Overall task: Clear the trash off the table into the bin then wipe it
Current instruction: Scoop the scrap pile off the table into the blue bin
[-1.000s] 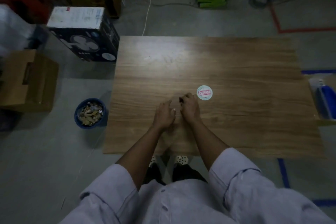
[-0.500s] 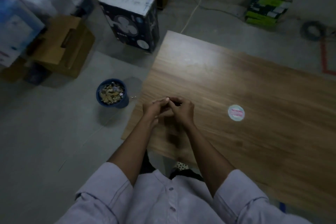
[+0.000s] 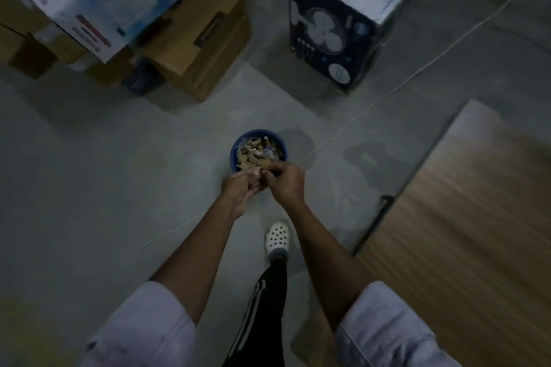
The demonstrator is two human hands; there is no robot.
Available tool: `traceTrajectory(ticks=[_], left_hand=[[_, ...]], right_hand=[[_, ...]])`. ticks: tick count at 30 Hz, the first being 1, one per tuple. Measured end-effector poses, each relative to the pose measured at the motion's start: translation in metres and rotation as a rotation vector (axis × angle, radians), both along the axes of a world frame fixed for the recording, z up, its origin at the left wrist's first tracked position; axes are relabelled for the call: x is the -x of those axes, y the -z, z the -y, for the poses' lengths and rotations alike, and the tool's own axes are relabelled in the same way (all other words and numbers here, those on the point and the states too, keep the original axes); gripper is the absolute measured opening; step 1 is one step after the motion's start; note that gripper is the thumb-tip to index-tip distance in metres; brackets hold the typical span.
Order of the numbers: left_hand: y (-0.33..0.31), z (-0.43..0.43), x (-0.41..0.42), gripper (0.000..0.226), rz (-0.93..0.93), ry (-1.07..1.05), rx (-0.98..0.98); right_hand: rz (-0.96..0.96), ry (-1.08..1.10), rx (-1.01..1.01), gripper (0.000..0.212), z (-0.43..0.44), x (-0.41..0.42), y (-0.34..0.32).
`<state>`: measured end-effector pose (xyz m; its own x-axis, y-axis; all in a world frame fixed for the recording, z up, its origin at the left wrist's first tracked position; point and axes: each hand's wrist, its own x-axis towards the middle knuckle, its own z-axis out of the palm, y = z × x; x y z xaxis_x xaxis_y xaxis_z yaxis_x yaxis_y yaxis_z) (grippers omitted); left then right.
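Two grips meet above near rim of bin (image 3: 233, 149): left grip (image 3: 241, 188) and right grip (image 3: 286, 185), fingers curled, touching each other; whether they hold anything, cannot tell. Bin stands on floor (image 3: 119, 188), filled with trash scraps (image 3: 257, 149), bare floor around it. Worktop (image 3: 465, 217) edge lies well to right. Boxes (image 3: 202, 39) stand beyond.

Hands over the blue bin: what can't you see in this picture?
Head view: whether the left hand and right hand hold scraps; curled fingers hide it.
Blue bin: near rim hidden behind the hands.
Table: cut off by the right edge and blurred, so leftover trash cannot be told.
Fan box: print too blurred to read.
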<state>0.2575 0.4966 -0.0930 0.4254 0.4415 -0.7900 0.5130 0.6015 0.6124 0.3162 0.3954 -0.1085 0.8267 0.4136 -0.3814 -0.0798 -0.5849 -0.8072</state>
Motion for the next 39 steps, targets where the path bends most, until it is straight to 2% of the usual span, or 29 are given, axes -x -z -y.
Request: traceTrajectory(ticks=[4, 7, 9, 11, 14, 16, 17, 18, 19, 21, 24, 28, 31, 35, 39], left_hand=[[0.074, -0.058, -0.047, 0.045, -0.009, 0.384, -0.044], [0.13, -0.084, -0.072, 0.051, -0.051, 0.544, -0.043], [0.157, -0.095, -0.08, 0.048, -0.103, 0.618, -0.042], [0.172, -0.099, -0.081, 0.063, -0.194, 0.662, -0.069], [0.174, -0.101, -0.078, 0.084, -0.395, 0.738, -0.245], [0.166, -0.102, -0.072, 0.087, -0.481, 0.85, -0.358], [0.16, -0.103, -0.07, 0.088, -0.473, 0.87, -0.393], [0.15, -0.102, -0.07, 0.087, -0.421, 0.856, -0.406], [0.139, -0.099, -0.071, 0.076, -0.346, 0.81, -0.405], [0.107, -0.082, -0.069, 0.039, -0.252, 0.671, -0.41], [0.051, -0.031, -0.064, 0.022, -0.156, 0.592, -0.415], [-0.017, 0.077, -0.046, 0.017, 0.021, 0.676, -0.41], [-0.069, 0.175, -0.017, 0.015, 0.203, 0.731, -0.522], [-0.131, 0.311, 0.038, 0.016, 0.425, 0.788, -0.53], [-0.157, 0.422, 0.099, 0.015, 0.531, 0.964, -0.512]], right_hand=[[-0.252, 0.234, -0.043, 0.022, -0.063, -0.041, 0.077], [-0.457, 0.351, -0.123, 0.032, -0.096, -0.063, 0.127], [-0.551, 0.362, -0.163, 0.036, -0.108, -0.072, 0.15], [-0.613, 0.343, -0.208, 0.04, -0.115, -0.075, 0.167], [-0.63, 0.269, -0.217, 0.048, -0.113, -0.07, 0.181], [-0.604, 0.233, -0.2, 0.063, -0.106, -0.064, 0.194], [-0.575, 0.24, -0.183, 0.064, -0.101, -0.061, 0.175], [-0.542, 0.271, -0.166, 0.057, -0.094, -0.058, 0.154], [-0.527, 0.302, -0.152, 0.044, -0.083, -0.057, 0.14], [-0.519, 0.434, -0.12, 0.025, -0.056, -0.052, 0.099], [-0.515, 0.528, -0.164, 0.012, 0.0, -0.038, 0.029], [-0.364, 0.518, -0.272, 0.01, 0.103, -0.008, -0.063], [-0.255, 0.656, -0.342, 0.015, 0.199, 0.029, -0.113], [-0.055, 0.771, -0.299, 0.015, 0.332, 0.099, -0.159], [0.076, 0.848, -0.211, 0.011, 0.442, 0.168, -0.176]])
